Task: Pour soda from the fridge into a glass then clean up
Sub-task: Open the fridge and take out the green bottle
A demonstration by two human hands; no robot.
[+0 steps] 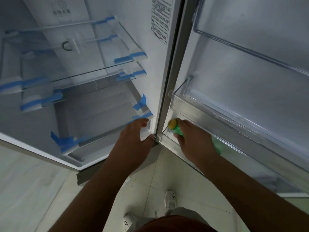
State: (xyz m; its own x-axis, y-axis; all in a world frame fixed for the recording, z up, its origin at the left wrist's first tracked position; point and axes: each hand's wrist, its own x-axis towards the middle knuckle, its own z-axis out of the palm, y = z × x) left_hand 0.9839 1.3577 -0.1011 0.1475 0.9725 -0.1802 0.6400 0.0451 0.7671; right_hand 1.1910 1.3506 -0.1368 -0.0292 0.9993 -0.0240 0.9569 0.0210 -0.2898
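The fridge stands open below me. A green soda bottle [178, 130] with a yellow cap sits in the lowest clear door bin [205, 118]; its lower body shows through the bin wall. My right hand [194, 139] grips the bottle's neck just under the cap. My left hand [133, 139] hangs in front of the lower right corner of the fridge body with straight fingers, holding nothing. Whether it touches the cabinet edge is unclear. No glass is in view.
Inside the fridge, glass shelves [78, 76] are held with blue tape [65, 142] and carry nothing. An upper door bin [250, 47] is bare. Pale floor tiles [150, 180] and my white shoes [170, 198] lie below.
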